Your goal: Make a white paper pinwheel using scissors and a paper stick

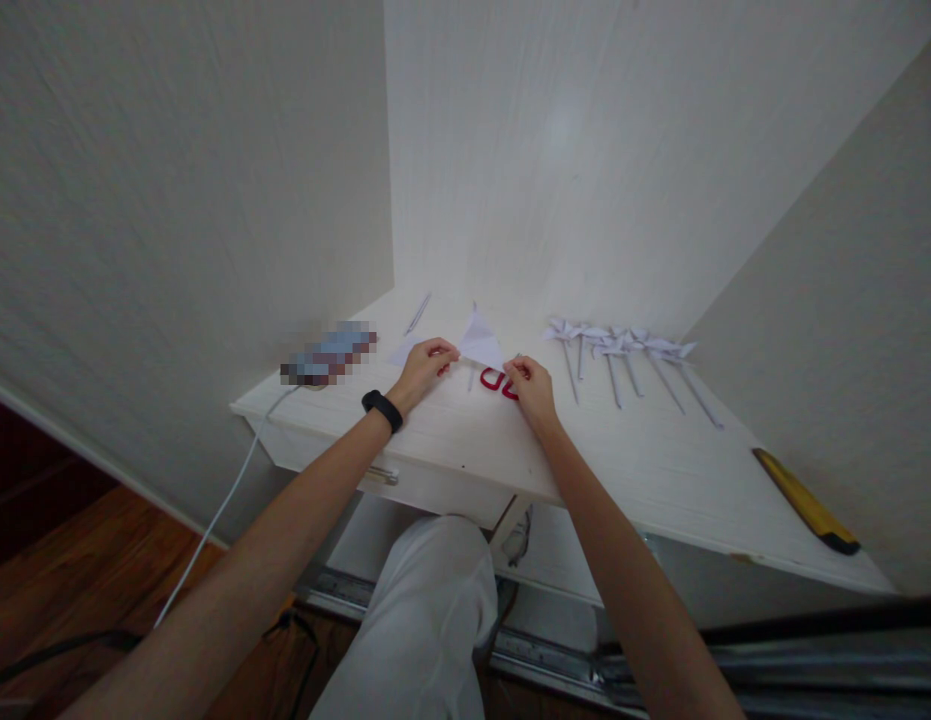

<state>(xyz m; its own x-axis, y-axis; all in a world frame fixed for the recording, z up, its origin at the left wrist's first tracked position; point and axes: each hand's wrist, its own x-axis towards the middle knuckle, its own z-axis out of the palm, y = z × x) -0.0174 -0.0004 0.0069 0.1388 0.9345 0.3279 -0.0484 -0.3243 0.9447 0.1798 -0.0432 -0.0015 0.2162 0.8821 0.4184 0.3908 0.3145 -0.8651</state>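
Note:
Between my two hands is a piece of white paper (480, 342), folded or cut to a triangle with its point facing the wall. My left hand (426, 368), with a black band on the wrist, pinches the paper's left corner. At its right corner, the fingertips of my right hand (532, 388) are closed on the paper. Scissors with red handles (492, 380) lie just below the paper, partly hidden by it and by my right hand. Another flat piece of white paper (400, 353) rests behind my left hand.
Several paper pinwheels on sticks (619, 345) lie in a row at the right. A yellow-and-black utility knife (806, 502) is near the table's right front edge. Thin sticks (418, 313) lie at the back left. A blurred device (330, 352) with a white cable (244, 470) is at the left.

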